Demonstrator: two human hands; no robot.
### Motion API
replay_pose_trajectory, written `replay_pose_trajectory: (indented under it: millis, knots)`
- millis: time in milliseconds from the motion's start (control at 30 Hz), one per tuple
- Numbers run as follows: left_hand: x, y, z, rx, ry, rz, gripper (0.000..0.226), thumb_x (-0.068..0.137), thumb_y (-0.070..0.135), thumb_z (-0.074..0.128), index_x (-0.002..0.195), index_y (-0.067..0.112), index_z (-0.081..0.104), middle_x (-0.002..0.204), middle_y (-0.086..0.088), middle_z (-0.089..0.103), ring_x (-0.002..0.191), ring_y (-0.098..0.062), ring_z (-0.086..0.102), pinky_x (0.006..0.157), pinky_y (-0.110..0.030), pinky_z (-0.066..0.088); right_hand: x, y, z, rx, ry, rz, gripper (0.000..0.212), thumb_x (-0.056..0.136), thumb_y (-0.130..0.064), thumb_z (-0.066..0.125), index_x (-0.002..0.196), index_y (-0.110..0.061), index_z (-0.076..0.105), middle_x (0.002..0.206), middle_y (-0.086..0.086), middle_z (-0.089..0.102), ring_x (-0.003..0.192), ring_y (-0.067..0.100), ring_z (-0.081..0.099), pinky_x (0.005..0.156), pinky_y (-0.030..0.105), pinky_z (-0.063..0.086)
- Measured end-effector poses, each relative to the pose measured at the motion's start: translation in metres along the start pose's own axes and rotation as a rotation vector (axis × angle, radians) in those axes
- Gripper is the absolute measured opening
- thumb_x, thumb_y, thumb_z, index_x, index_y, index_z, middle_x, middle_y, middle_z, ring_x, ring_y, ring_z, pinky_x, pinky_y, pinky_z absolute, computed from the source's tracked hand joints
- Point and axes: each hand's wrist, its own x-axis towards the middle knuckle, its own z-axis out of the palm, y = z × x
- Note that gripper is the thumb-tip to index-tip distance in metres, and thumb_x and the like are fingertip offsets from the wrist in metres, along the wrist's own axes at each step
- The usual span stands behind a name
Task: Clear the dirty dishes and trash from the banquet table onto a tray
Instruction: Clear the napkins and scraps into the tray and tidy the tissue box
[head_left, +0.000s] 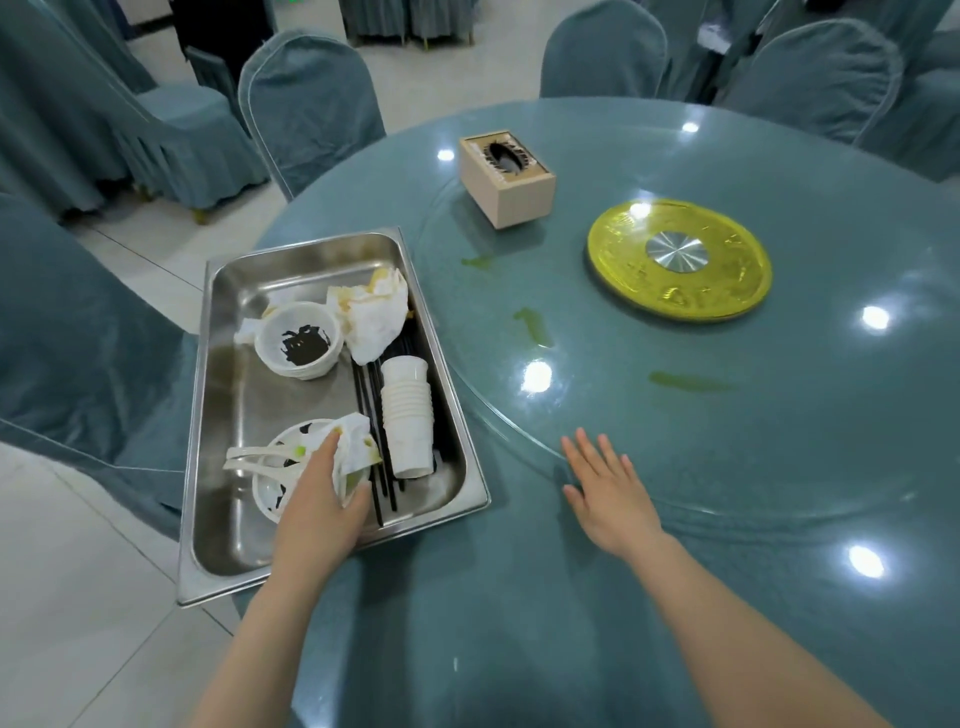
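A steel tray (228, 525) sits at the table's left edge, overhanging it. Inside lie a white bowl with dark residue (300, 340), a crumpled napkin (375, 312), a stack of white paper cups (406, 415) on its side, black chopsticks (373, 415), and white plates with plastic spoons (254, 457) at the near end. My left hand (322, 504) is in the tray over the plates, pinching a stained napkin (356, 447). My right hand (608, 491) rests flat on the table with fingers spread, at the rim of the glass turntable (675, 441).
Green smears (535, 327) mark the glass. A beige tissue box (506, 176) and a gold disc with a silver centre (678, 260) stand farther back. Chairs in teal covers (311, 104) ring the teal table (519, 623).
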Motion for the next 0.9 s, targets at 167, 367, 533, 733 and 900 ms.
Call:
replay_pose_trajectory:
  millis: [167,367,533,733,900]
  knots:
    - [-0.004,0.013,0.008,0.014,-0.007,0.027,0.067,0.088,0.021,0.061,0.148,0.02,0.031,0.15,-0.001,0.04,0.138,-0.022,0.036,0.109,-0.036,0.029,-0.022,0.023,0.004,0.073,0.031,0.08,0.058,0.101,-0.039,0.032,0.152,-0.033,0.005,0.159,-0.015,-0.008,0.146,0.013,-0.013,0.117,0.04,-0.007]
    - [-0.015,0.034,0.022,0.054,-0.039,0.118,0.066,0.086,0.013,0.064,0.146,0.011,0.034,0.149,-0.007,0.041,0.136,-0.022,0.037,0.109,-0.032,0.027,-0.047,0.072,-0.003,0.118,0.098,0.172,0.049,0.098,-0.037,0.043,0.146,-0.034,0.032,0.16,-0.008,0.011,0.148,0.023,0.0,0.117,0.043,0.005]
    - [-0.022,0.044,0.03,0.076,-0.053,0.166,0.065,0.088,0.017,0.062,0.146,0.014,0.034,0.15,-0.002,0.039,0.138,-0.021,0.036,0.109,-0.036,0.03,-0.072,0.103,-0.008,0.073,0.158,0.33,0.047,0.098,-0.04,0.042,0.144,-0.03,0.039,0.16,0.002,0.011,0.147,0.027,0.001,0.118,0.044,0.013]
    - [-0.031,0.054,0.044,0.067,-0.122,0.238,0.063,0.088,0.013,0.062,0.145,0.01,0.036,0.15,-0.006,0.039,0.138,-0.022,0.035,0.112,-0.036,0.027,-0.088,0.105,-0.011,0.012,0.138,0.5,0.059,0.097,-0.051,0.033,0.15,-0.027,0.022,0.16,0.003,-0.011,0.146,0.029,-0.01,0.116,0.049,0.006]
    - [-0.033,0.061,0.049,0.059,-0.14,0.266,0.063,0.086,0.013,0.064,0.143,0.007,0.038,0.148,-0.008,0.041,0.136,-0.023,0.038,0.11,-0.032,0.026,-0.08,0.096,-0.011,0.093,0.119,0.509,0.056,0.096,-0.053,0.035,0.148,-0.039,0.02,0.16,0.002,-0.015,0.146,0.028,-0.013,0.115,0.054,0.002]
